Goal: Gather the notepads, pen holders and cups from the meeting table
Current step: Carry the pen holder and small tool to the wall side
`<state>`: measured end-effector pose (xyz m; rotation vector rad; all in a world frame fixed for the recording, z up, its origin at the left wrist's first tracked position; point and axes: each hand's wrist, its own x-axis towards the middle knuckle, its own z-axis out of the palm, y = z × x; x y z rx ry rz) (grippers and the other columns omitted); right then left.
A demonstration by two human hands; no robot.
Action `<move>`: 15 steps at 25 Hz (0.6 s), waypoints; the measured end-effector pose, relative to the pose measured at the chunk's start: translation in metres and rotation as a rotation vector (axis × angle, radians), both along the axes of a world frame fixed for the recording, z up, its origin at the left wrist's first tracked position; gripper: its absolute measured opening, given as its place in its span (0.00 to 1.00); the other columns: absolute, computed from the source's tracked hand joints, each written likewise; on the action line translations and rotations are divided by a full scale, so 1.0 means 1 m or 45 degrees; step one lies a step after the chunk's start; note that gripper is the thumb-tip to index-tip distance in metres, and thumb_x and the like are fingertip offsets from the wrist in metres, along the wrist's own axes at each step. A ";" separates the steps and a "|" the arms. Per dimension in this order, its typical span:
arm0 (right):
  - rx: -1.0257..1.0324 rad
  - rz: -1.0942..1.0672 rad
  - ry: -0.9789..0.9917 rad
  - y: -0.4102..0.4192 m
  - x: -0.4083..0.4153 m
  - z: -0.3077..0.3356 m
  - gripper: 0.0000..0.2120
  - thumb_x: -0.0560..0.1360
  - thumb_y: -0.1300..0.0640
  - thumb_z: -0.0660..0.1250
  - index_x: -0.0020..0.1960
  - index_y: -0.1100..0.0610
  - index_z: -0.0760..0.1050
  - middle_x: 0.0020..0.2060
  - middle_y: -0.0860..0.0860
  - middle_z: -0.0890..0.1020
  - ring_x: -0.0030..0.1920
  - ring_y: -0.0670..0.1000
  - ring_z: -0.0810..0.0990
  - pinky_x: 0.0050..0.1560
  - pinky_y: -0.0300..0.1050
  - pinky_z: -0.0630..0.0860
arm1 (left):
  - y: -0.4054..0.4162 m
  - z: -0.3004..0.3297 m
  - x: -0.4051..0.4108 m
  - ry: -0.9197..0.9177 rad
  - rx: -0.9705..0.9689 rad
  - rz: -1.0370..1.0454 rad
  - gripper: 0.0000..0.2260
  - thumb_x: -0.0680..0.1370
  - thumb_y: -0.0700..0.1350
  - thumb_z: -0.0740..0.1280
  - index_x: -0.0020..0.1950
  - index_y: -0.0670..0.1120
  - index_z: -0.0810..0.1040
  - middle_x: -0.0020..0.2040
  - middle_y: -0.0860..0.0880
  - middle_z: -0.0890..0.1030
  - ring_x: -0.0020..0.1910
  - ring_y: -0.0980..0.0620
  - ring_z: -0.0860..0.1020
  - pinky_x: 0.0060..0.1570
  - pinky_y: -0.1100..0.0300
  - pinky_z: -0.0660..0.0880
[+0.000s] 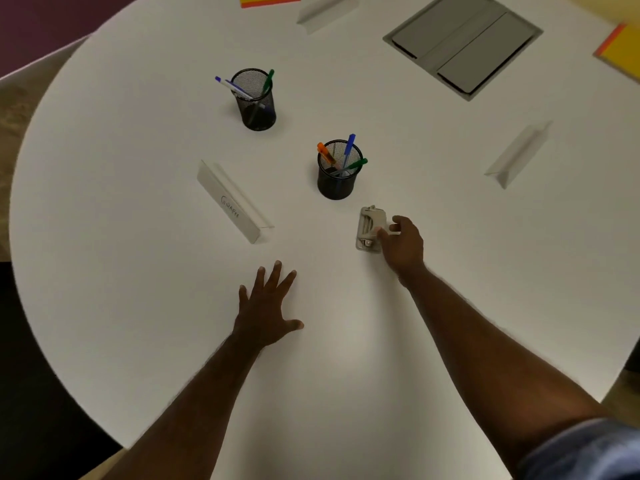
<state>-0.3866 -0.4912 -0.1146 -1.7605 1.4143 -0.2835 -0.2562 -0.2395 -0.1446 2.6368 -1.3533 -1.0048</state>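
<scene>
A round white desk (346,358) fills the room in front of the person, with a grey hatch (464,46) set into its far side, yellow notepads at the far edge (270,0) and the far right edge (623,51), and three folded name cards (230,202) spread about. Two black mesh pen holders stand upright and apart near the middle, the farther one (256,100) left of the nearer one (338,171), both holding pens. The left hand (266,310) lies flat with fingers spread on bare desk, while the right hand (401,245) curls its fingers onto a small grey hole punch (369,228) just beside the nearer holder.
</scene>
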 end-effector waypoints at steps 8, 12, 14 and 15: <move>0.265 -0.394 -0.193 -0.009 0.024 -0.011 0.11 0.73 0.61 0.68 0.55 0.59 0.78 0.50 0.56 0.82 0.50 0.55 0.82 0.49 0.48 0.79 | 0.001 -0.002 0.000 0.020 -0.012 0.018 0.47 0.70 0.67 0.68 0.78 0.59 0.40 0.79 0.52 0.34 0.78 0.45 0.35 0.72 0.35 0.43; 0.359 -0.431 -0.274 -0.009 0.023 -0.013 0.10 0.72 0.64 0.68 0.54 0.62 0.79 0.50 0.59 0.83 0.49 0.58 0.83 0.51 0.55 0.81 | 0.000 0.000 0.000 0.018 -0.002 0.014 0.46 0.71 0.66 0.67 0.78 0.59 0.40 0.78 0.52 0.34 0.78 0.46 0.35 0.73 0.36 0.42; 0.382 -0.376 -0.305 -0.003 0.021 -0.009 0.10 0.72 0.65 0.69 0.54 0.62 0.79 0.48 0.60 0.83 0.42 0.56 0.81 0.45 0.51 0.80 | -0.003 0.001 -0.002 0.021 -0.057 0.067 0.43 0.73 0.64 0.67 0.79 0.56 0.45 0.80 0.51 0.39 0.78 0.46 0.38 0.74 0.38 0.43; 0.399 -0.319 -0.330 0.002 0.020 -0.005 0.10 0.72 0.65 0.69 0.54 0.62 0.80 0.46 0.60 0.83 0.38 0.53 0.80 0.41 0.48 0.78 | -0.005 0.003 -0.003 0.036 -0.140 0.125 0.40 0.74 0.62 0.67 0.79 0.54 0.49 0.80 0.51 0.44 0.79 0.47 0.41 0.74 0.40 0.45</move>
